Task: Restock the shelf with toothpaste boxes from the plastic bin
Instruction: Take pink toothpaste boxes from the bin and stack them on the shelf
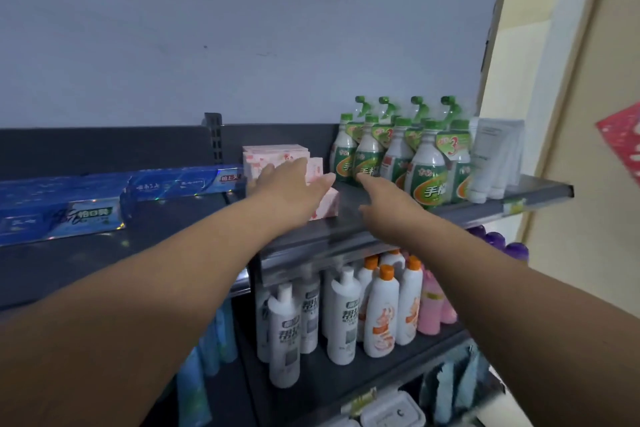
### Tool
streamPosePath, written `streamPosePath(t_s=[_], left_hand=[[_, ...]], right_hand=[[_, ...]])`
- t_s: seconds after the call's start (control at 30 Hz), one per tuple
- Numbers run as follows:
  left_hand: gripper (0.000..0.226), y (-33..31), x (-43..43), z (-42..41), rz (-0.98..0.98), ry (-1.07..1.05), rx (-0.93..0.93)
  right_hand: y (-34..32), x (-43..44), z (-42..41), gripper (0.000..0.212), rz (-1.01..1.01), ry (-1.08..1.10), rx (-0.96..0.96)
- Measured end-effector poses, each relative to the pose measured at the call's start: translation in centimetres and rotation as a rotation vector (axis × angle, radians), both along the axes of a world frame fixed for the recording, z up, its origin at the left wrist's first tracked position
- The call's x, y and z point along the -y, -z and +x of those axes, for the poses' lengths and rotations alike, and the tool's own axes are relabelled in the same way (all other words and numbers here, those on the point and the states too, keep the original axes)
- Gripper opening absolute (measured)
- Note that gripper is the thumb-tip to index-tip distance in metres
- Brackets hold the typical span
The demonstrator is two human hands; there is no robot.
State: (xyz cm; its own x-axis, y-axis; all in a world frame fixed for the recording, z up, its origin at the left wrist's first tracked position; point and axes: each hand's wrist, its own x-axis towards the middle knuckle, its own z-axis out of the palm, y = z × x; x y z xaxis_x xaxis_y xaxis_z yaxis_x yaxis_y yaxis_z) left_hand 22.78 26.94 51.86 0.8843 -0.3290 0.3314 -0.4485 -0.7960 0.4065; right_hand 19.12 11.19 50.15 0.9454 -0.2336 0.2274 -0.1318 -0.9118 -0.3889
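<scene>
my left grip (291, 194) lies open, fingers straight, over the stack of pink patterned boxes (273, 154) on the top shelf (346, 225). my right grip (391, 201) holds nothing, its forefinger stretched out at the green-capped bottles (427, 166); whether it touches them i cannot tell. the blue toothpaste boxes (183, 184) lie flat on the shelf, just left of the pink ones.

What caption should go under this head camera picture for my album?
Left hand on pink boxes, right hand stretched toward green-capped bottles on the top shelf.
</scene>
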Motion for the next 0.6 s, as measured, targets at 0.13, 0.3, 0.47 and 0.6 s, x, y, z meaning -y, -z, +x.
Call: streamPosePath(t_s=[0.13, 0.3, 0.47, 0.6], left_hand=[[0.056, 0.8, 2.6, -1.8, 0.150, 0.070, 0.124], [0.060, 1.9, 8.1, -4.2, 0.260, 0.201, 0.187], [0.052, 3.8, 13.9, -5.9, 0.316, 0.265, 0.194], [0.056, 6.4, 18.8, -7.7, 0.359, 0.293, 0.144]], right_hand=[[1.3, 2.4, -2.4, 0.066, -0.021, 0.074, 0.033], [2.6, 6.7, -5.7, 0.072, -0.016, 0.174, 0.009], [4.2, 12.6, -9.6, 0.069, -0.066, 0.235, -0.008], [6.4, 17.5, -12.4, 0.064, -0.090, 0.249, -0.034]])
